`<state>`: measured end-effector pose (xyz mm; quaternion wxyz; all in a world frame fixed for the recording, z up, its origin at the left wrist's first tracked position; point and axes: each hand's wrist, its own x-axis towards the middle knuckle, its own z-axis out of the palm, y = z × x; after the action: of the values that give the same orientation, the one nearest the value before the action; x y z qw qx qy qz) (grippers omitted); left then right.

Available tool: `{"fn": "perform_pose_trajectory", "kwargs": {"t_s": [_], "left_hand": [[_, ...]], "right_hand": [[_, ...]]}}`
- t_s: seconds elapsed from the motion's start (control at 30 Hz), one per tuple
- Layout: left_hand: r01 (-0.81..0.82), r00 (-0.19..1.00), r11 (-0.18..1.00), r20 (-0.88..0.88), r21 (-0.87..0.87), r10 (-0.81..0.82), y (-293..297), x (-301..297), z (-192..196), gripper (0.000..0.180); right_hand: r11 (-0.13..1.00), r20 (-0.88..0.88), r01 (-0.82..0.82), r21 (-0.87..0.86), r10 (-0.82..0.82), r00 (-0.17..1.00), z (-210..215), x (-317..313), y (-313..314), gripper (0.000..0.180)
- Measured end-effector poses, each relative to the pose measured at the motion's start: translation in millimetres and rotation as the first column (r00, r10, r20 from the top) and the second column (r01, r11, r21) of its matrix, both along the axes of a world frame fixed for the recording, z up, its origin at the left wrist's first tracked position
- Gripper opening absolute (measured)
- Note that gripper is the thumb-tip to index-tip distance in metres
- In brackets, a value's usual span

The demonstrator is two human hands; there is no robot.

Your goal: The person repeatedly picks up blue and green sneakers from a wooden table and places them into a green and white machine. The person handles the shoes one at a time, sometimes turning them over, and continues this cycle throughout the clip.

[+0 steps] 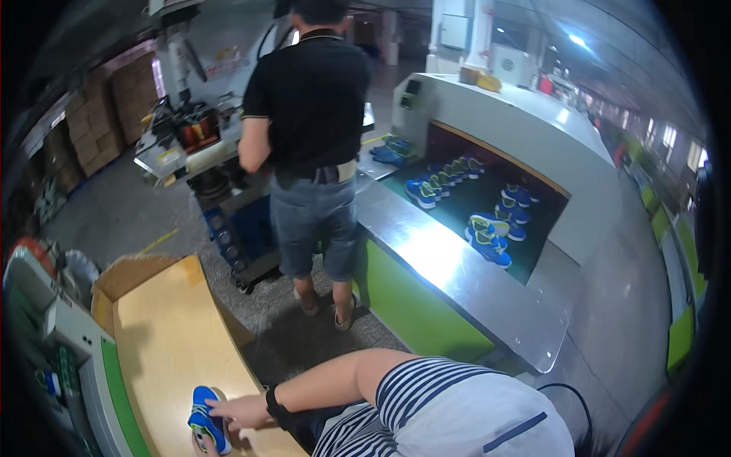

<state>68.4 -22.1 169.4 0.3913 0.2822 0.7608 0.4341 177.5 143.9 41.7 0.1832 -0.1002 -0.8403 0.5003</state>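
A blue sports shoe [206, 411] with lime-green trim and a white sole edge lies on the tan work table at the lower left. My left hand [204, 445] grips it at its near end, by the opening; only part of that hand shows at the lower edge. From the right reaches my bare right arm with a black wristband. The fingers of my right hand [242, 412] are stretched out and apart, their tips against the shoe's right side.
The tan table [164, 327] has a raised cardboard edge. Ahead, a person [312, 114] in a black shirt stands at a machine [202, 137]. On the right, a metal-edged conveyor [426, 251] carries rows of similar blue shoes [487, 236] at a large grey tunnel housing [525, 122].
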Motion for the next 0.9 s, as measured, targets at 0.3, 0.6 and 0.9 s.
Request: {"fn": "perform_pose_trajectory", "kwargs": {"t_s": [0.3,0.6,0.9], "left_hand": [[0.314,0.911,0.949,-0.29,0.033,-0.292,-68.5,38.2,-56.7,0.067],[-0.273,0.455,0.806,-0.809,-0.524,-0.372,-125.3,-20.6,-111.1,0.084],[-0.301,0.567,0.804,-0.774,-0.513,-0.282,-119.8,-2.4,-88.3,0.091]], "right_hand": [[0.986,0.252,-0.139,0.096,0.111,0.961,64.1,3.1,-36.1,0.087],[0.983,0.119,-0.038,0.181,0.017,0.993,42.4,2.6,-37.5,0.077],[0.974,0.079,-0.081,0.211,0.066,0.995,51.0,6.5,-37.9,0.065]]}}
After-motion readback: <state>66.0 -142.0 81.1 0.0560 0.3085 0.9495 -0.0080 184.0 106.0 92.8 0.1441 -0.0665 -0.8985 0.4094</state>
